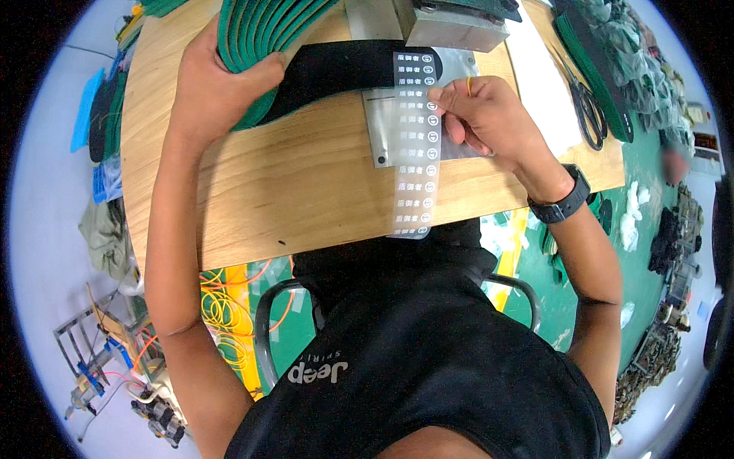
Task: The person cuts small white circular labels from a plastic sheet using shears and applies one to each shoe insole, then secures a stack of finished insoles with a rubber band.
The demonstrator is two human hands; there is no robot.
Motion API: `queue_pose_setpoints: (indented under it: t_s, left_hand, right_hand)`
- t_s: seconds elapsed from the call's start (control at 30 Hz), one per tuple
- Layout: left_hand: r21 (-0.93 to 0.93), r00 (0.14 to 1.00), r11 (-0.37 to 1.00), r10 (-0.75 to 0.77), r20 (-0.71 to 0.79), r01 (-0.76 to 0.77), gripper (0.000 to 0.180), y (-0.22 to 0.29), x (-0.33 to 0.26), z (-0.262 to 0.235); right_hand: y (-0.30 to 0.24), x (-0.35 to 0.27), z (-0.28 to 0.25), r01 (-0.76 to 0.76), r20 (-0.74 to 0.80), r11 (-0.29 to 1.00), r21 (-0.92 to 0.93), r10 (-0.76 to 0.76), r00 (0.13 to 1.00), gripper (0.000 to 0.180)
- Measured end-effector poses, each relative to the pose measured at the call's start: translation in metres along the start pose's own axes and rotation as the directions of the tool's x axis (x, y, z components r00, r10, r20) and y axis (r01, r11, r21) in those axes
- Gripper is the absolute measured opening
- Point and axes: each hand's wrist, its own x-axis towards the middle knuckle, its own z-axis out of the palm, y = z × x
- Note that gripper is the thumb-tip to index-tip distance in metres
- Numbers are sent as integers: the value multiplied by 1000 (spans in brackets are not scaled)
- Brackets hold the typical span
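Observation:
My left hand (222, 88) is closed round a fanned stack of green insoles (264, 27) at the table's upper left. From beneath that stack a black insole (329, 73) reaches right, its rounded end on a flat metal plate (381, 141). Across this end lies a clear strip of labels (417, 172) with repeated white print, hanging down over the table's near edge. My right hand (493, 115) pinches the strip's right edge between thumb and forefinger, the other fingers curled; a yellow band circles one finger.
A metal press block (451, 30) stands just beyond the plate. Black-handled scissors (589, 115) lie at the right on the wooden table (283, 191), beside white sheets (539, 84) and a row of green insoles (592, 61). Orange hoses (222, 306) coil on the floor.

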Motion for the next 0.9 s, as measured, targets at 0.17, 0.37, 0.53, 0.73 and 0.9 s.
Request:
queue_pose_setpoints:
  t_s: [0.17, 0.37, 0.53, 0.73, 0.9]
  left_hand:
    - [-170, 997, 982, 78, -6, -78, 37, 23, -4, 6]
    - [-115, 996, 989, 91, -12, -91, 37, 23, -4, 4]
    - [-98, 993, 988, 115, -40, -118, 34, 18, -5, 5]
    - [-30, 990, 990, 135, -31, -136, 36, 14, -2, 3]
    - [11, 992, 993, 118, -34, -117, 37, 18, -4, 2]
  right_hand:
    - [0, 3, -3, -34, 24, 999, 13, 34, 999, 26]
    - [2, 3, -4, 1, 45, 1000, 9, -1, 999, 25]
    - [1, -4, 1, 3, 31, 1000, -31, -2, 1000, 25]
    - [3, 0, -3, -7, 65, 1000, 3, 7, 998, 26]
    - [3, 2, -2, -20, 55, 1000, 21, 18, 998, 26]
